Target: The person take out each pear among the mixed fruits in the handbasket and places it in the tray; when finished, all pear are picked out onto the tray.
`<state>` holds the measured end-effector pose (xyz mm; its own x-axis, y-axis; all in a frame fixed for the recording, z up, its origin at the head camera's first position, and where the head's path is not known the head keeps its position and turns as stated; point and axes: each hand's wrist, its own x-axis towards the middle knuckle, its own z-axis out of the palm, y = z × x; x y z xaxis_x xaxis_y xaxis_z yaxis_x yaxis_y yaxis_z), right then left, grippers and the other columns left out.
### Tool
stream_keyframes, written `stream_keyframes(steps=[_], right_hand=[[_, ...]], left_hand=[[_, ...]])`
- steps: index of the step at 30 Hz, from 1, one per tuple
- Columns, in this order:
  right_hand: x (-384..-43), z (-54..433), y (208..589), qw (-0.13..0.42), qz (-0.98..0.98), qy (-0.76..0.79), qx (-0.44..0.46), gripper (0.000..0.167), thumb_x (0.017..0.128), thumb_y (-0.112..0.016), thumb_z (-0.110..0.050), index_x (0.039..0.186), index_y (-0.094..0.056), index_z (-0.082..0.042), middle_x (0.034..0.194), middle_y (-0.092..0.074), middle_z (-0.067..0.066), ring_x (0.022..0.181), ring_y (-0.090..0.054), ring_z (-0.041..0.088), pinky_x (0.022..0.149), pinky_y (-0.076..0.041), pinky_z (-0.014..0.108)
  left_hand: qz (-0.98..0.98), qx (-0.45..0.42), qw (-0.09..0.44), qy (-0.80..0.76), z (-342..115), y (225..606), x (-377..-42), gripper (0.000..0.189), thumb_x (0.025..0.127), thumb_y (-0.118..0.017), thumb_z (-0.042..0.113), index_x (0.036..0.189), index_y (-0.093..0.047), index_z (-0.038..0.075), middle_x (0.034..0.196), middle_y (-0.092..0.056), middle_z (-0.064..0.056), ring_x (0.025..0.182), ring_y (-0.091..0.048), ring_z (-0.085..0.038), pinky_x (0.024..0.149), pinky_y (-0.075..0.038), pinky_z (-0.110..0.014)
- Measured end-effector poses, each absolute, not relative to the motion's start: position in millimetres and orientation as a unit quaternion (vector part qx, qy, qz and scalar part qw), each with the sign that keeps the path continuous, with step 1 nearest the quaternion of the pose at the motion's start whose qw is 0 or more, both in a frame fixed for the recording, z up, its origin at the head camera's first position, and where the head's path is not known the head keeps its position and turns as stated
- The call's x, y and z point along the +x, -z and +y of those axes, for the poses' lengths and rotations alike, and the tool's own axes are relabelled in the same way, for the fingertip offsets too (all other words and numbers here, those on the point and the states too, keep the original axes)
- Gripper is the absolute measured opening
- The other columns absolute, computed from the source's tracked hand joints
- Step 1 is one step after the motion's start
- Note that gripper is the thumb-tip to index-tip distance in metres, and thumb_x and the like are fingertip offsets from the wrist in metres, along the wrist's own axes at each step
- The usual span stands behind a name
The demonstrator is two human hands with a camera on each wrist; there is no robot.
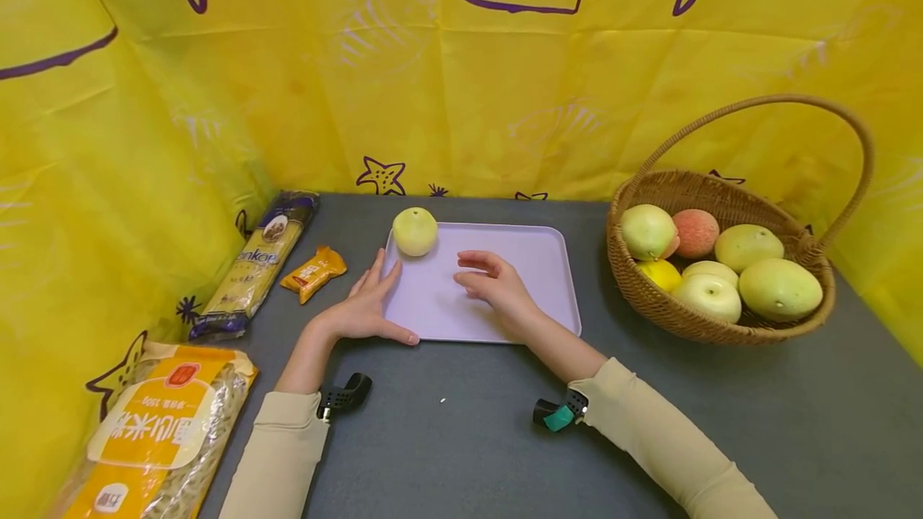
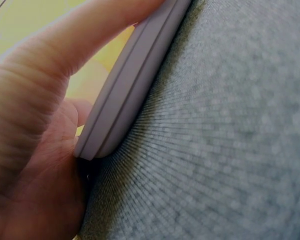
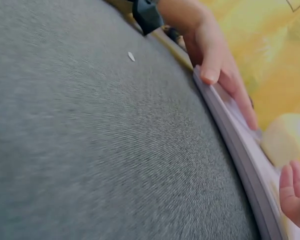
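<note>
A pale lilac rectangular tray (image 1: 461,303) lies on the dark grey table. At its back left corner sits a round yellow-green fruit (image 1: 415,231), like an apple. My left hand (image 1: 366,307) rests at the tray's front left corner, thumb along the front edge and fingers spread up the left side. In the left wrist view the thumb (image 2: 85,35) touches the tray's rim (image 2: 125,95). Over the tray's middle right is my right hand (image 1: 497,287), fingers loosely bent with nothing in them. The right wrist view also shows the left hand (image 3: 217,60) at the tray corner.
At the right stands a wicker basket (image 1: 685,327) with a tall handle, holding several fruits. Left of the tray lie a small orange packet (image 1: 314,272), a long noodle pack (image 1: 255,263) and a larger orange-and-clear bag (image 1: 159,431). Yellow patterned cloth (image 1: 469,102) hangs behind.
</note>
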<state>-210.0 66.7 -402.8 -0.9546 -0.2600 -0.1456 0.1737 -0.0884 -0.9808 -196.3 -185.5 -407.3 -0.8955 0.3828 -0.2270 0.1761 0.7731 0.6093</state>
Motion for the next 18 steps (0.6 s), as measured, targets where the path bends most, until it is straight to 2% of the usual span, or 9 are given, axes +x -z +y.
stream_keyframes(steps=[2, 6, 11, 18], right_hand=[[-205.8, 70.9, 401.8, 0.150, 0.648, 0.746, -0.029, 0.042, 0.090, -0.068, -0.007, 0.130, -0.057, 0.001, 0.131, -0.057, 0.019, 0.098, -0.063, 0.014, 0.083, -0.051, 0.028], [-197.1, 80.2, 398.9, 0.165, 0.616, 0.770, -0.021, 0.039, 0.090, -0.064, -0.001, 0.127, -0.056, 0.006, 0.123, -0.059, 0.023, 0.097, -0.062, 0.018, 0.081, -0.051, 0.026], [-185.3, 97.1, 396.4, 0.191, 0.605, 0.772, -0.031, 0.044, 0.091, -0.063, -0.002, 0.130, -0.050, 0.012, 0.116, -0.063, 0.018, 0.101, -0.061, 0.023, 0.084, -0.051, 0.027], [-170.3, 123.0, 389.4, 0.219, 0.603, 0.766, -0.029, 0.040, 0.092, -0.062, -0.003, 0.128, -0.051, 0.009, 0.107, -0.066, 0.005, 0.102, -0.061, 0.019, 0.087, -0.050, 0.028]], left_hand=[[0.926, 0.152, 0.171, -0.302, -185.3, 407.3, -196.2, 0.133, 0.063, -0.084, 0.060, 0.157, -0.004, 0.009, 0.157, 0.027, -0.017, 0.141, 0.008, -0.054, 0.108, -0.002, -0.070], [0.925, 0.152, 0.171, -0.303, -184.9, 406.8, -195.7, 0.133, 0.063, -0.084, 0.060, 0.157, -0.005, 0.010, 0.157, 0.028, -0.016, 0.140, 0.008, -0.054, 0.108, -0.001, -0.069], [0.926, 0.154, 0.170, -0.301, -186.4, 407.0, -195.9, 0.132, 0.064, -0.084, 0.060, 0.157, -0.005, 0.010, 0.157, 0.028, -0.016, 0.140, 0.009, -0.054, 0.109, 0.001, -0.069], [0.927, 0.154, 0.172, -0.296, -186.2, 407.7, -196.4, 0.131, 0.064, -0.083, 0.060, 0.157, -0.005, 0.010, 0.157, 0.028, -0.016, 0.140, 0.008, -0.055, 0.108, -0.002, -0.070]])
